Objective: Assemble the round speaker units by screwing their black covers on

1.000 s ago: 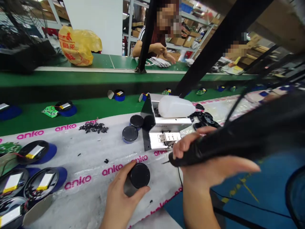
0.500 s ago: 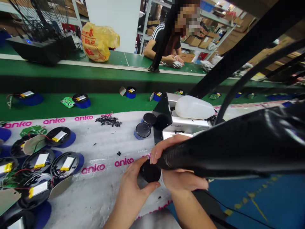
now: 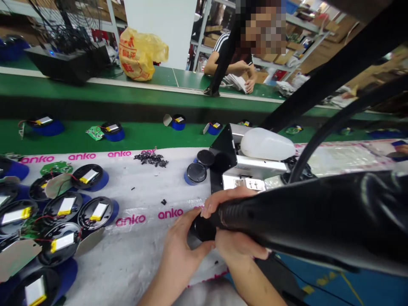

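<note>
My left hand (image 3: pixel 180 248) grips a round black disc part (image 3: pixel 201 229) that rests on the white plastic sheet (image 3: pixel 140 250) at the near edge of the bench. A large black powered screwdriver (image 3: pixel 306 216) is in my right hand (image 3: pixel 234 238), its tip pressed down onto the top of the disc. The tool's body stretches to the right and hides much of the bench behind it. The bit itself is hidden between my fingers.
Several open round housings with silver batteries (image 3: pixel 63 208) crowd the left. Two black discs (image 3: pixel 196 172), a metal fixture (image 3: pixel 245 168) with a white bottle (image 3: pixel 267 144) and a pile of black screws (image 3: pixel 151 158) lie ahead. A person sits beyond the green conveyor (image 3: pixel 95 136).
My right hand brought the screwdriver left and down until its tip met the disc in my left hand. The view shifted, showing more housings at the left.
</note>
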Motion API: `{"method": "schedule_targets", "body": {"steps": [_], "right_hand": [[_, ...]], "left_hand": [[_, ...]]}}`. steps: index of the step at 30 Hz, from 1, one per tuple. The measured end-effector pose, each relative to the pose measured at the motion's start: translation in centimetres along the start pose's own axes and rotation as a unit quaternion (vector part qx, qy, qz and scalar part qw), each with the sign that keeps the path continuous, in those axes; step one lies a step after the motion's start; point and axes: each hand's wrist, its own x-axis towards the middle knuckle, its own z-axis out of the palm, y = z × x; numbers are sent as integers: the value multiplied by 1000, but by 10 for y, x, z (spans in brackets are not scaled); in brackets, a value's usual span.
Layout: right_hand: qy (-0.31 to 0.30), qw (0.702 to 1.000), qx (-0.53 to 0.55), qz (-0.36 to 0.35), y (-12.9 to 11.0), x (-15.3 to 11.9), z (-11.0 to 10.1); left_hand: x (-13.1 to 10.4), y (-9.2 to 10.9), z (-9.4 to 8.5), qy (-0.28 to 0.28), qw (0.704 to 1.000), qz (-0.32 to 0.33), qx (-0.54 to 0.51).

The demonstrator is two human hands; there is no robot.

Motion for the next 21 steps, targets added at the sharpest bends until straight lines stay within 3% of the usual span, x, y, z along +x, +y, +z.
{"method": "schedule_targets", "body": {"steps": [3,6,9,11,13,15,18,21], "right_hand": [[54,997,52,-29,-19,9,-1],[127,987,95,-29,-45,26,-16],[226,964,41,-132,-61,48,-39],[275,939,-6,-206,-60,63,-53],[277,934,-31,-222,-50,73,-63],[261,943,-38,-205,-38,76,-70],[231,963,-33,-133,-26,64,-74],[198,979,-19,-49,-33,43,-68]], "left_hand": [[-3,-3,0,6,999,39,-3],[-8,-7,-1,14,998,61,-7],[-12,-12,-3,16,997,39,-60],[-14,-13,-2,-14,995,31,-94],[-14,-12,0,-34,995,38,-89],[-14,-9,5,-8,998,51,-47],[-11,-5,12,37,998,48,23],[-7,-6,13,26,999,14,36]]}}
